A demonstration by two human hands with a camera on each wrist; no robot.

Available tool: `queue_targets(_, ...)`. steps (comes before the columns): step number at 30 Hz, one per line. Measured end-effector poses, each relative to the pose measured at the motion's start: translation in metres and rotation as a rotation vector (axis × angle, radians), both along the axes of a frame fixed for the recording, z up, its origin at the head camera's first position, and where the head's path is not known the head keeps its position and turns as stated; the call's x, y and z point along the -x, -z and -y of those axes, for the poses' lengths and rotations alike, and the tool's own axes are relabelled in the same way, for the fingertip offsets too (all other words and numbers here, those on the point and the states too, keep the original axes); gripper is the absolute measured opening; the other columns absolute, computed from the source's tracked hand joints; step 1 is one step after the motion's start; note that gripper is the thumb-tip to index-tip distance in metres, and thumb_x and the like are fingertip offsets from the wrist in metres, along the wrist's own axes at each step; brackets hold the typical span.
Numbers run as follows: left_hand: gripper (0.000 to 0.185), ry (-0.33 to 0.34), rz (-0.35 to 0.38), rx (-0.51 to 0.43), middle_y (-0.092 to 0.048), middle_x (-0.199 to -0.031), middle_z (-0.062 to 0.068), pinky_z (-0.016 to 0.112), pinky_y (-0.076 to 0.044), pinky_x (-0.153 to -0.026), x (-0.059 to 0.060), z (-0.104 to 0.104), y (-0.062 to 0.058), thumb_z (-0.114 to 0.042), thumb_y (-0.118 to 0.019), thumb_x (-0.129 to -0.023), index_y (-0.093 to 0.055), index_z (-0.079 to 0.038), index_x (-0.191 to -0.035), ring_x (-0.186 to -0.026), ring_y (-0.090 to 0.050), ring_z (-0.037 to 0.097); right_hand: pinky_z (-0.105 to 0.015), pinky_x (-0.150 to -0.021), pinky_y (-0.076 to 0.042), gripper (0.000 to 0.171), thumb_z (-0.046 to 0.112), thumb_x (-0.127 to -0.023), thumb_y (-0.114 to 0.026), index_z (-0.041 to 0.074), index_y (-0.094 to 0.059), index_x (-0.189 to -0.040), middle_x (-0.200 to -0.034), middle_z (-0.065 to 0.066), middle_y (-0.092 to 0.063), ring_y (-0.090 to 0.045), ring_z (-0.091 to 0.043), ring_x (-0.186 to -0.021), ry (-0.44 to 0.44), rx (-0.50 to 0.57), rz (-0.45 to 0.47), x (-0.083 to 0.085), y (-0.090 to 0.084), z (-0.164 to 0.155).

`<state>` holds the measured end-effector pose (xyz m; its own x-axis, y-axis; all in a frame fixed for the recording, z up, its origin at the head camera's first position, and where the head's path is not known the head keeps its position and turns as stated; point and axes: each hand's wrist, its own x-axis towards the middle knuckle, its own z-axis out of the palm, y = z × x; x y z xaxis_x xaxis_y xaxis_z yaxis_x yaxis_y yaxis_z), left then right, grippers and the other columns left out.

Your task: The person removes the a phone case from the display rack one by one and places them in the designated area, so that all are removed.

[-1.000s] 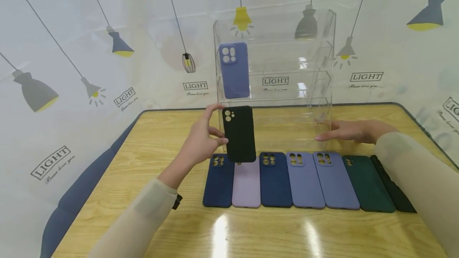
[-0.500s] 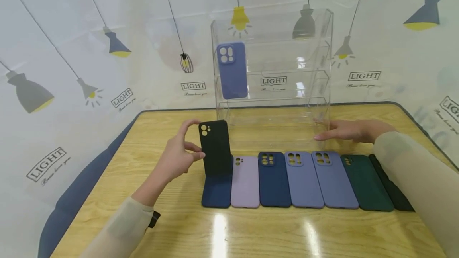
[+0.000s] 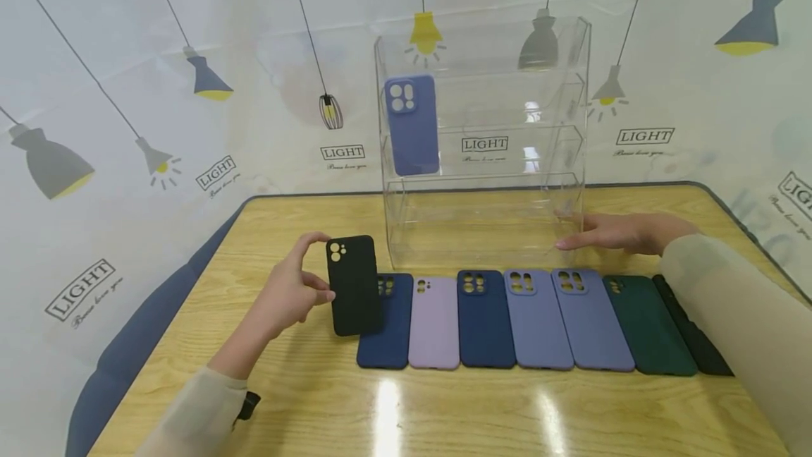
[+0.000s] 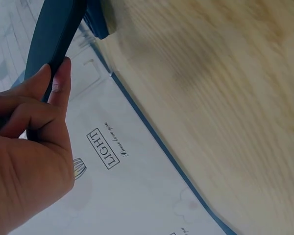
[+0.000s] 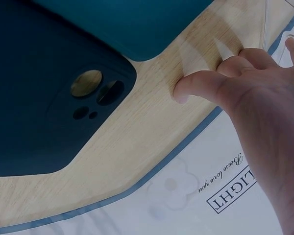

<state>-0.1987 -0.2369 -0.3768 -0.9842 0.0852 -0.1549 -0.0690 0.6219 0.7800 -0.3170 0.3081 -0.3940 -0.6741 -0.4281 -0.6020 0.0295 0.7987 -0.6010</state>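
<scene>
My left hand (image 3: 288,295) pinches a black phone case (image 3: 355,288) by its left edge, thumb in front and a finger at the top corner. Tilted upright, the case hangs over part of a dark blue case (image 3: 383,348). In the left wrist view, fingers (image 4: 61,81) and thumb press the case (image 4: 54,39) from both sides. On the right, my right hand (image 3: 624,231) touches the side of a clear tiered display stand (image 3: 485,217), its fingers fairly straight. A periwinkle case (image 3: 412,132) stands upright in the stand's upper left.
Along the table (image 3: 304,400) lies a row: a lilac case (image 3: 434,326), another dark blue case (image 3: 487,323), two periwinkle cases (image 3: 542,323), a dark green case (image 3: 650,330) and a black case (image 3: 688,323) partly under my right sleeve. A lamp-patterned wall covering (image 3: 285,111) stands behind.
My left hand has moved the black case left and down, from in front of the stand to over the row's left end. The right hand has stayed at the stand's side.
</scene>
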Motion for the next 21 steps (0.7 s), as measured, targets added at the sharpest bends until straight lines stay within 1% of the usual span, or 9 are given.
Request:
queue_targets(5, 0.088, 0.002, 0.045, 0.014, -0.079, -0.107, 0.018, 0.028, -0.04, -0.045, -0.001, 0.009, 0.004, 0.003, -0.075, -0.094, -0.032, -0.034, -0.161, -0.049, -0.046, 0.018, -0.09, -0.117, -0.007, 0.103, 0.061, -0.105, -0.054, 0.028, 0.019, -0.17, -0.173, -0.026, 0.028, 0.008, -0.066, -0.156, -0.003, 0.002, -0.013, -0.001, 0.001, 0.0)
queue_targets(8, 0.088, 0.012, 0.078, 0.017, -0.079, -0.107, 0.018, 0.028, -0.04, -0.045, 0.0, 0.016, 0.004, 0.004, -0.075, -0.094, -0.032, -0.032, -0.162, -0.055, -0.053, 0.022, -0.089, -0.117, -0.007, 0.102, 0.061, -0.106, -0.054, 0.027, 0.018, -0.17, -0.173, -0.027, 0.028, 0.008, -0.066, -0.156, -0.009, 0.009, -0.023, -0.001, 0.001, -0.001)
queue_targets(11, 0.088, 0.025, 0.113, 0.016, -0.08, -0.105, 0.018, 0.029, -0.038, -0.045, 0.002, 0.022, 0.005, 0.004, -0.074, -0.094, -0.032, -0.028, -0.164, -0.058, -0.054, 0.023, -0.089, -0.117, -0.008, 0.103, 0.061, -0.105, -0.054, 0.026, 0.018, -0.17, -0.173, -0.028, 0.027, 0.007, -0.066, -0.156, -0.008, 0.003, -0.029, 0.0, 0.001, -0.001)
queue_targets(12, 0.088, 0.027, 0.125, 0.018, -0.08, -0.103, 0.017, 0.029, -0.038, -0.046, 0.004, 0.025, 0.006, 0.004, -0.074, -0.094, -0.032, -0.027, -0.164, -0.056, -0.052, 0.022, -0.089, -0.117, -0.009, 0.103, 0.061, -0.105, -0.053, 0.026, 0.018, -0.17, -0.173, -0.028, 0.026, 0.007, -0.067, -0.156, -0.007, 0.001, -0.031, 0.0, 0.001, -0.001)
queue_targets(14, 0.088, 0.034, 0.149, 0.018, -0.081, -0.097, 0.014, 0.028, -0.036, -0.046, 0.005, 0.028, 0.007, 0.004, -0.075, -0.093, -0.032, -0.025, -0.165, -0.05, -0.043, 0.018, -0.09, -0.116, -0.009, 0.103, 0.061, -0.105, -0.053, 0.025, 0.019, -0.17, -0.173, -0.028, 0.026, 0.006, -0.067, -0.156, -0.002, 0.0, -0.031, 0.0, 0.001, -0.001)
queue_targets(17, 0.088, 0.044, 0.184, 0.016, -0.077, -0.081, 0.011, 0.028, -0.033, -0.047, 0.007, 0.033, 0.011, 0.003, -0.076, -0.091, -0.034, -0.023, -0.164, -0.046, -0.032, 0.014, -0.089, -0.117, -0.01, 0.103, 0.061, -0.106, -0.053, 0.024, 0.019, -0.17, -0.173, -0.029, 0.026, 0.005, -0.067, -0.155, -0.007, 0.002, -0.035, 0.0, 0.002, -0.001)
queue_targets(18, 0.088, 0.05, 0.193, 0.017, -0.075, -0.076, 0.01, 0.028, -0.032, -0.048, 0.008, 0.034, 0.012, 0.003, -0.076, -0.09, -0.035, -0.023, -0.164, -0.045, -0.03, 0.014, -0.089, -0.117, -0.009, 0.103, 0.06, -0.106, -0.053, 0.024, 0.019, -0.17, -0.173, -0.029, 0.026, 0.005, -0.067, -0.156, -0.007, 0.005, -0.034, 0.0, 0.002, -0.001)
queue_targets(21, 0.089, 0.071, 0.217, 0.017, -0.071, -0.07, 0.011, 0.029, -0.033, -0.048, 0.008, 0.037, 0.015, 0.004, -0.078, -0.089, -0.037, -0.02, -0.164, -0.045, -0.031, 0.014, -0.088, -0.118, -0.009, 0.103, 0.06, -0.106, -0.054, 0.024, 0.018, -0.17, -0.173, -0.029, 0.025, 0.005, -0.067, -0.156, -0.008, 0.007, -0.036, -0.001, 0.002, 0.0)
